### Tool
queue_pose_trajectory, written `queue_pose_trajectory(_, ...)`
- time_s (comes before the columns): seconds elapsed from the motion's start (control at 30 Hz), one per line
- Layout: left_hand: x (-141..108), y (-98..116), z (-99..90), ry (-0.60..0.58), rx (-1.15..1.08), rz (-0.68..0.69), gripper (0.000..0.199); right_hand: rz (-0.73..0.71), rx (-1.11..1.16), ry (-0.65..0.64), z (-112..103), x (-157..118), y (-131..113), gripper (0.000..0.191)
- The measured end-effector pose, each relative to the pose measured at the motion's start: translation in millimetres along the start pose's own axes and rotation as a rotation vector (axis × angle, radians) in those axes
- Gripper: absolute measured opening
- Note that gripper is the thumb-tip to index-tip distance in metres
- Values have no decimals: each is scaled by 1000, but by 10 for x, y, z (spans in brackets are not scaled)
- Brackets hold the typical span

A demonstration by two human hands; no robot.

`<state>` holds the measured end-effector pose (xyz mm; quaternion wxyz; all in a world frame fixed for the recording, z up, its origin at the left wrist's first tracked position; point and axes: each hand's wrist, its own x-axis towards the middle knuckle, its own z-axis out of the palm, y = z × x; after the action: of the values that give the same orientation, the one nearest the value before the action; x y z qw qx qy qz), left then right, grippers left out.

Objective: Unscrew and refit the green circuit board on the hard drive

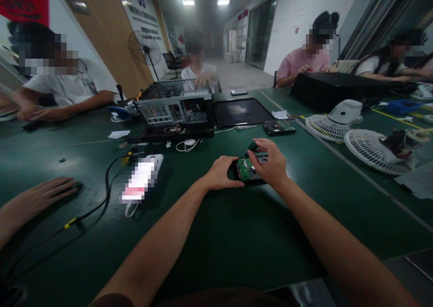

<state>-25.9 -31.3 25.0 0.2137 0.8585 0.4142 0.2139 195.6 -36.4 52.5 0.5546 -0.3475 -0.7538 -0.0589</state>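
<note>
A hard drive [246, 169] lies on the green table with its green circuit board facing up. My left hand [221, 174] grips its left end, with the thumb at the near edge and the fingers at the far edge. Above the board, my right hand [270, 162] pinches a short screwdriver [251, 149] with a dark green handle. The screwdriver leans at a tilt, and its tip is too small to make out. My right hand hides the drive's right part.
Beyond my hands stand an open computer case [176, 110], a black panel [241, 110] and another drive [279, 127]. White fan parts [338, 119] lie right. At left are a phone [140, 180], a black cable [107, 185] and another person's hand [50, 192]. Several people sit around the table.
</note>
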Motion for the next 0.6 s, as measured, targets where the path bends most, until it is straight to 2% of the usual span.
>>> queue_pose_trajectory(0.23, -4, 8, -4, 7, 10, 12, 103, 1, -45, -18, -42, 13, -32, 37)
queue_pose_trajectory(0.43, -7, -7, 6, 7, 12, 19, 104, -16, 12, -45, -37, 24, -34, 39)
queue_pose_trajectory(0.6, -3, -13, 10, 4, 9, 14, 103, 16, -11, -18, -21, 8, -15, 36)
